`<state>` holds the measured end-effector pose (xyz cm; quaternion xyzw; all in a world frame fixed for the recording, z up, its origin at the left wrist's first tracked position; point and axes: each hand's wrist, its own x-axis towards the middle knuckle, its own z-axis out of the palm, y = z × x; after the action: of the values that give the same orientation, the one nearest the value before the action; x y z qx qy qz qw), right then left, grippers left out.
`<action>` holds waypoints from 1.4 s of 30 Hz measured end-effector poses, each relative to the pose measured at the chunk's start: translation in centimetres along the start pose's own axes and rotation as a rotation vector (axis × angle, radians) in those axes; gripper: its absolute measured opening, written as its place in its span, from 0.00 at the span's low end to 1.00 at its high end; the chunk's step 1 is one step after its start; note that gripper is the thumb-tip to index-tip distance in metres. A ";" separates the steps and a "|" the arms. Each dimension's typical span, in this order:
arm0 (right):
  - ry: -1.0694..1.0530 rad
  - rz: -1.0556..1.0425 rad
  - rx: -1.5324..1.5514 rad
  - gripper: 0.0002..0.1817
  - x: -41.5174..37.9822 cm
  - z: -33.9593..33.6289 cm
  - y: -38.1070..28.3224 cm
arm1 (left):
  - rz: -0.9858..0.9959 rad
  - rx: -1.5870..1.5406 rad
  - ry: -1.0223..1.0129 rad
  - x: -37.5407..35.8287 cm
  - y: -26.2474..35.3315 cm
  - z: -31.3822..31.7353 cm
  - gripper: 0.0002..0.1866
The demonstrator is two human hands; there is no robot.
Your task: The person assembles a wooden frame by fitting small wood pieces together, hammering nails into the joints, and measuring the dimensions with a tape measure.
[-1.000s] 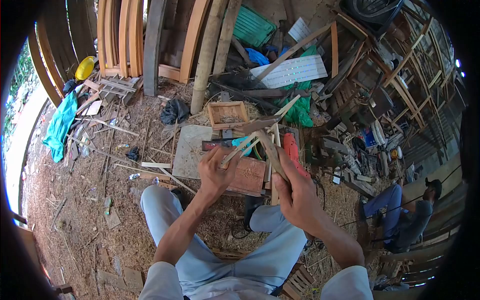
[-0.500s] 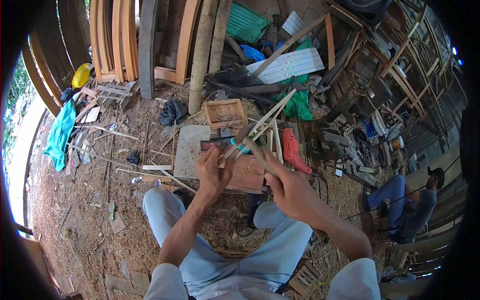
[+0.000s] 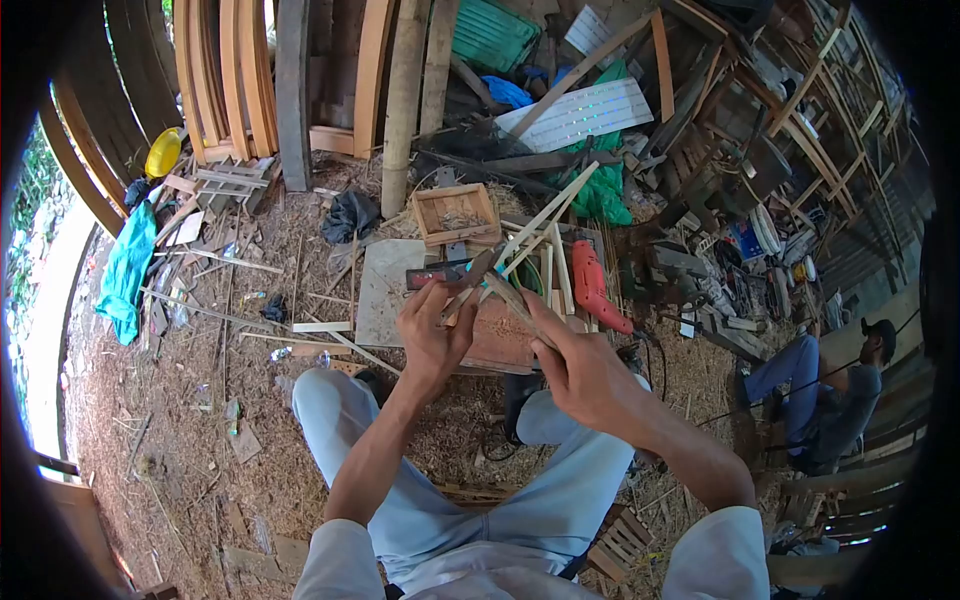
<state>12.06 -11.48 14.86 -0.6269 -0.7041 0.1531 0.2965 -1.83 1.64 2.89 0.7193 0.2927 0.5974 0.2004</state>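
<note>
Near the centre, my left hand (image 3: 436, 335) is closed round a thin wooden piece with a dark flat end (image 3: 481, 266). My right hand (image 3: 580, 370) grips a narrow wooden stick (image 3: 515, 300), whose tip lies close to that dark end; whether they touch I cannot tell. Beneath both hands is a low reddish-brown work block (image 3: 500, 335). Long pale wood strips (image 3: 550, 212) slant up behind the hands. A red power drill (image 3: 596, 288) lies right of the block, and a wooden box of small pieces (image 3: 455, 215) sits behind it.
A grey board (image 3: 388, 285) lies left of the block. Wood shavings and offcuts cover the ground. A bamboo post (image 3: 399, 120) stands behind. At the right, a person in a dark cap (image 3: 845, 400) sits apart. Scrap wood and a green bag (image 3: 602, 195) are piled at the back.
The view has shifted slightly, so the drill and box appear higher. The tip of the stick in my right hand sits a little lower against the block. Both hands keep their holds.
</note>
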 end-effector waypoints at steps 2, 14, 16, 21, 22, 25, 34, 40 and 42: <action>-0.075 0.063 -0.008 0.27 0.0 -0.8 -0.9 | -0.066 -0.037 -0.013 -0.2 0.1 0.0 0.08; 0.009 0.198 0.185 0.28 0.1 -1.1 -2.2 | -0.082 -0.073 -0.003 -0.3 0.2 0.0 0.07; -0.165 0.126 -0.066 0.28 0.2 -0.2 -1.3 | -0.068 -0.050 -0.023 -0.1 0.4 -0.2 0.07; -0.049 0.141 0.076 0.28 0.3 -0.9 -2.0 | -0.077 -0.042 0.009 -0.2 0.0 0.3 0.08; 0.048 0.056 0.105 0.28 0.2 -0.3 -1.6 | -0.081 -0.038 0.007 -0.4 -0.2 0.2 0.08; -0.145 0.115 -0.046 0.28 0.2 0.3 -1.0 | -0.061 -0.021 0.005 -0.3 -0.6 0.3 0.09; -0.229 0.349 0.094 0.28 1.0 -1.8 -3.8 | -0.062 -0.032 0.040 -0.5 -0.7 0.5 0.08; -0.182 0.174 0.012 0.27 0.2 -0.2 -1.7 | -0.097 -0.046 -0.002 -0.5 -0.7 0.2 0.09; -0.209 0.203 -0.029 0.27 0.3 -0.4 -2.0 | -0.128 -0.098 -0.001 -0.5 -0.9 0.4 0.09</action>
<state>10.70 -11.57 16.38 -0.6797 -0.6662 0.2367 0.1954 -1.69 2.01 1.83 0.6886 0.3085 0.5967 0.2732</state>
